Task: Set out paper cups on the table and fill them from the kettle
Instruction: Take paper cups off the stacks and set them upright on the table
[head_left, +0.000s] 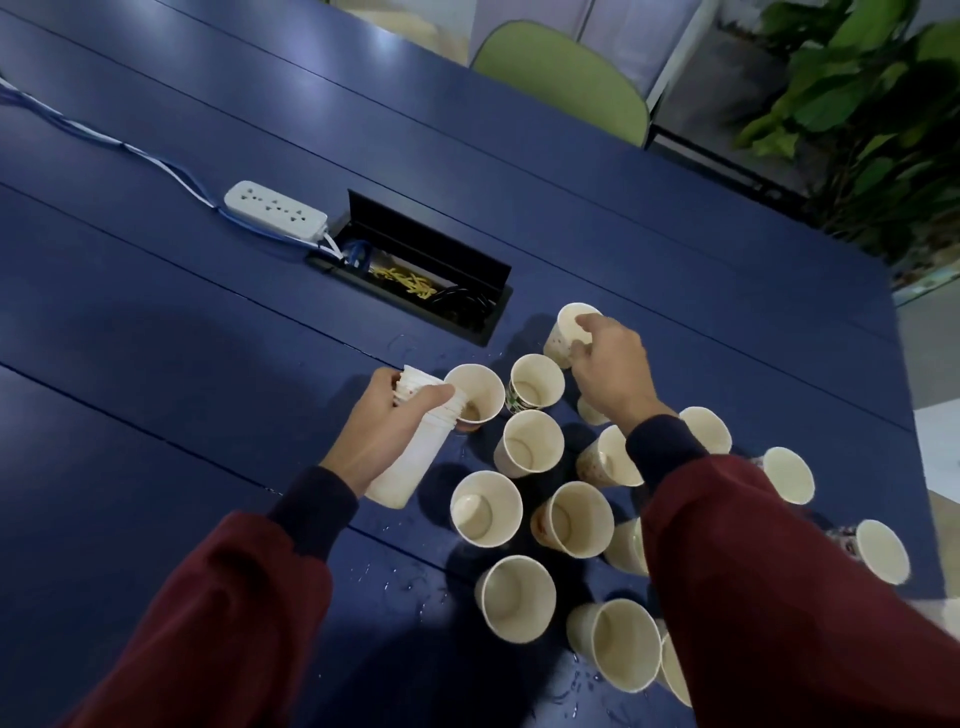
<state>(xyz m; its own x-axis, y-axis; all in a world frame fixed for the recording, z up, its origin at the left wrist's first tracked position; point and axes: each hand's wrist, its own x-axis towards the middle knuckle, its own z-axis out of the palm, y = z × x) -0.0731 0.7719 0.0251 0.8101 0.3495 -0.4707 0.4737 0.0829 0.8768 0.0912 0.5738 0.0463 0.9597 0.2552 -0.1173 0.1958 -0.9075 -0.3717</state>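
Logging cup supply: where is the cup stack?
Head view, left of centre: the stack lies tilted in the left hand, its mouth beside an upright cup.

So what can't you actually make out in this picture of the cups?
Head view, all:
- Kettle: nowhere in frame.
- Nested stack of white paper cups: left hand covers the rims, so no count.
- Tilted white paper cup: right hand grips it; base partly hidden, so lifted or resting is unclear.
- Small white paper cup: mostly under that wrist.
- Black recessed cable box: yellow bits inside too blurred.
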